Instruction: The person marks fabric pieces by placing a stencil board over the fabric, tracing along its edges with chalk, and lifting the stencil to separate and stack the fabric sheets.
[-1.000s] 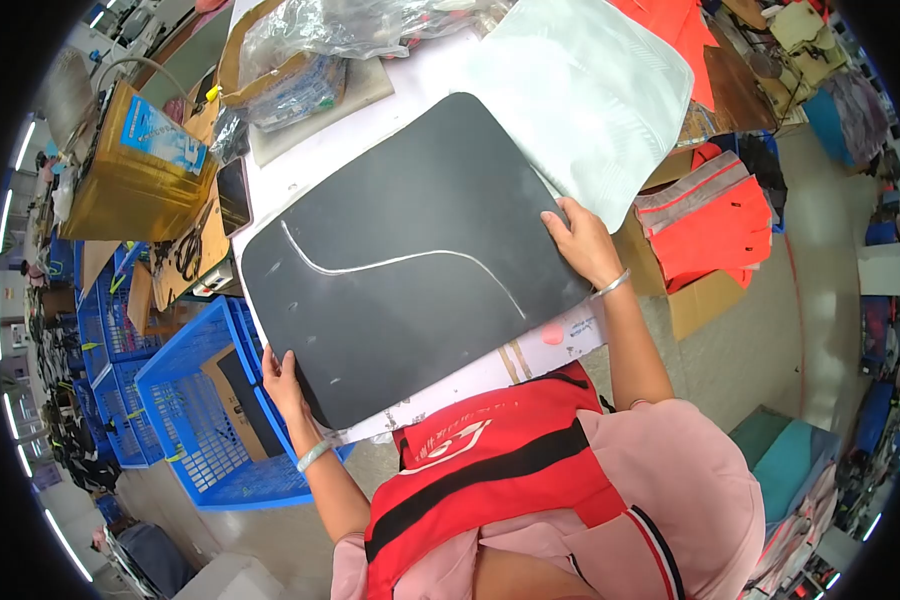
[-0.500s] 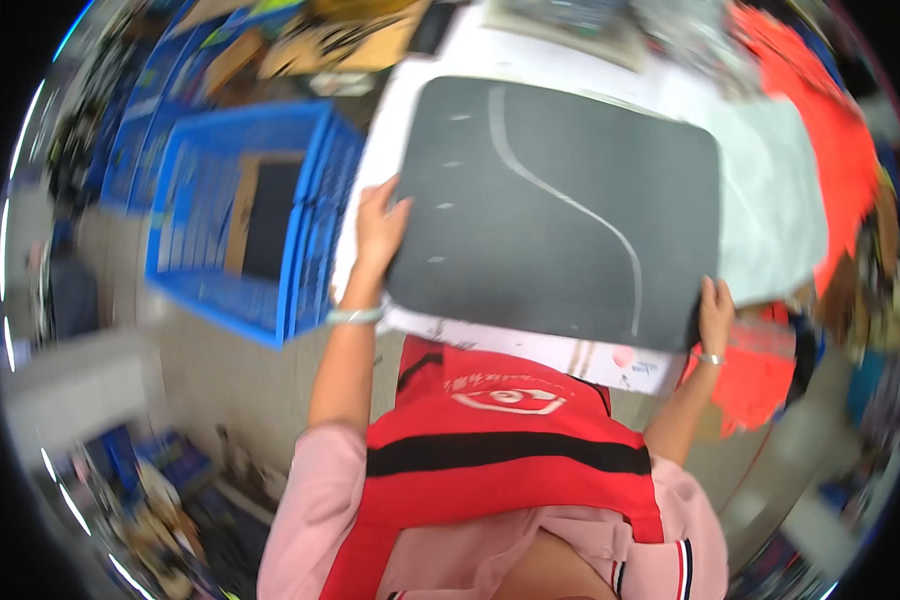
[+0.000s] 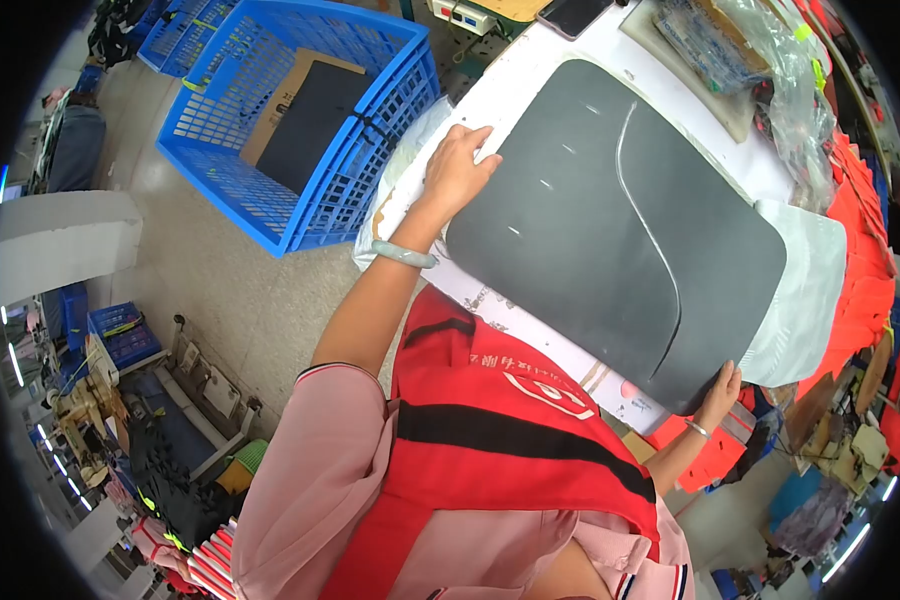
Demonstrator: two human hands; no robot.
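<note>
A dark grey sheet point(image 3: 610, 220) with rounded corners lies on the white table point(image 3: 580, 352). A curved white line and several short white marks show on it. My left hand point(image 3: 458, 168) is at the sheet's left edge, thumb and fingers apart, holding nothing. At the lower right corner my right hand point(image 3: 718, 398) has its fingers on the sheet's edge, with the thumb side partly hidden. A pale translucent sheet point(image 3: 805, 300) lies beside the grey one on the right.
To the left, a blue basket point(image 3: 315, 215) holds a dark panel and cardboard. Plastic bags point(image 3: 785, 80) and a phone point(image 3: 573, 14) are at the table's far side. Red-orange fabric point(image 3: 855, 260) lies to the right.
The view has swung left, so the basket and sheet appear turned. My left hand has come off the sheet's left edge, while my right hand remains at the corner.
</note>
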